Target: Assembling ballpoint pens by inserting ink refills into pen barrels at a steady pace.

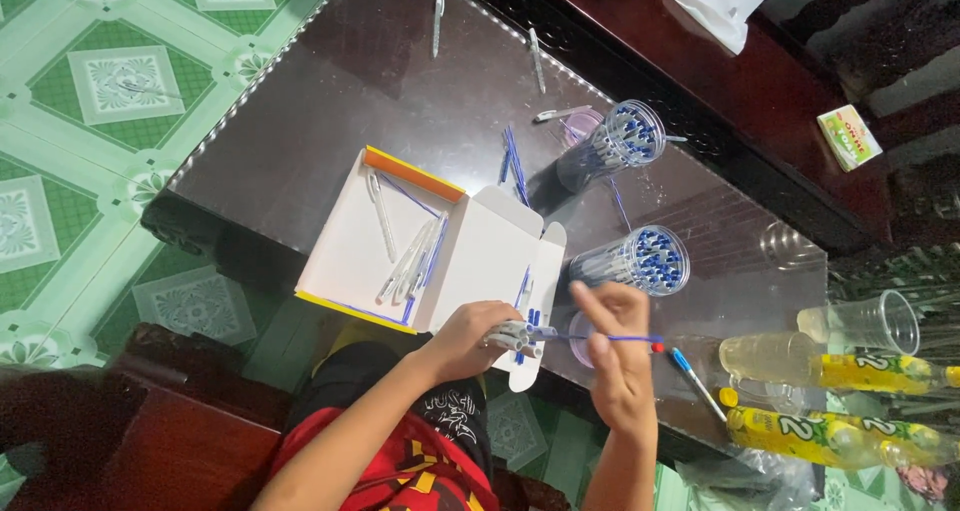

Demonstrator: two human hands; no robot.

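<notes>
My left hand (468, 339) is closed around a bundle of white pen barrels (515, 335) just beyond the near edge of the dark glass table (330, 101). My right hand (617, 356) pinches a thin blue pen refill (625, 339) that points toward the bundle. An open white cardboard box (345, 246) with an orange rim lies left of my hands and holds several white barrels and blue refills. Two clear cups (622, 143) (640, 263) packed with blue-tipped pen parts lie beyond my right hand.
Loose pens (437, 16) and blue refills (515, 163) are scattered over the table. Yellow drink bottles (880, 373), empty clear plastic cups (872, 323), a white tissue (715, 3) and a small green-and-white packet (849, 137) sit at the right. Green patterned floor tiles (100, 121) lie left.
</notes>
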